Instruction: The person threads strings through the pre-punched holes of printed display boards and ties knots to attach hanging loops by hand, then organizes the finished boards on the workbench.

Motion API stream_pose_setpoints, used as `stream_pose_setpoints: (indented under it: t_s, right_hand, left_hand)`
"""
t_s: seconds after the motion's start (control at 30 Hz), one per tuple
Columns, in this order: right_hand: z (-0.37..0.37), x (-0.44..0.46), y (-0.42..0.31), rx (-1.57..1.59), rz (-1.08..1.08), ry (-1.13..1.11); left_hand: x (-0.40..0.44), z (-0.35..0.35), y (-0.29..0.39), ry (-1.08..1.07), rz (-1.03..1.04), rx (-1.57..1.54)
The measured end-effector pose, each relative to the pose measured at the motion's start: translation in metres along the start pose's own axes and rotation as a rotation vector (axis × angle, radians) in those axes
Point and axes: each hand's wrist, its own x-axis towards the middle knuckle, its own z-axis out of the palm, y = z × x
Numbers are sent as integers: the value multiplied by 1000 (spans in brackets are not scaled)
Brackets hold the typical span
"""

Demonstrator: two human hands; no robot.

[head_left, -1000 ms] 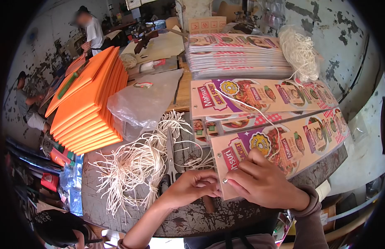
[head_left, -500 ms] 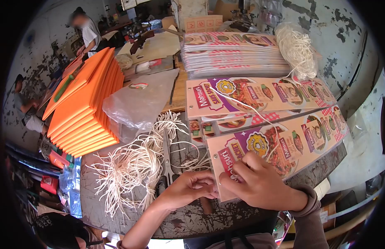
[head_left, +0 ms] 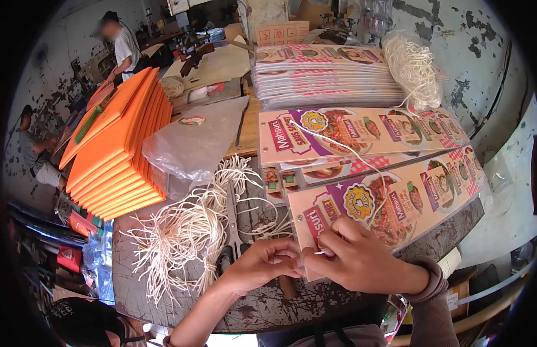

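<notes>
Now busy at the card (head_left: 404,199), on the right of the table (head_left: 251,315), close to the near edge. Pinching a white end (head_left: 320,252), likely string, in the right hand (head_left: 361,257), thumb against finger. At this corner, a bare ring a second ago; now hidden under right fingers, with white poking out, so probably working right at that ring. Curled in at the card's edge with the left hand (head_left: 265,263); cannot tell if pinching. Across the cards, a long string (head_left: 361,157). Further left, scissors (head_left: 233,222), cords (head_left: 187,237), an orange stack (head_left: 119,153).
</notes>
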Motion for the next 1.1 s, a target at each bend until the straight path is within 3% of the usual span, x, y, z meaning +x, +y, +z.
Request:
stream_pose_setpoints:
  t_s: [0.47, 0.7, 0.77, 0.83, 0.9, 0.97, 1.0, 1.07, 1.1]
  right_hand:
    - [1, 4, -4, -40, 29, -102]
    - [11, 1, 7, 2, 71, 9]
    - [-2, -2, 17, 156, 72, -189]
    - [-19, -5, 24, 224, 87, -249]
    - [-31, -11, 42, 290, 104, -306]
    - [-42, -19, 65, 769, -7, -202]
    - [-48, -28, 75, 767, -8, -201]
    - [-57, -41, 89, 1201, 260, 47]
    - [-60, -39, 90, 1199, 259, 47]
  left_hand:
    - [4, -1, -7, -18, 6, 58]
    - [2, 3, -4, 146, 66, 130]
    - [1, 1, -2, 202, 110, 185]
    - [2, 0, 7, 427, 13, 446]
    - [2, 0, 4, 529, 101, 499]
    - [1, -2, 5, 760, 314, 958]
    - [1, -4, 8, 788, 306, 979]
    - [3, -15, 3, 761, 306, 1040]
    - [5, -17, 2, 733, 304, 1100]
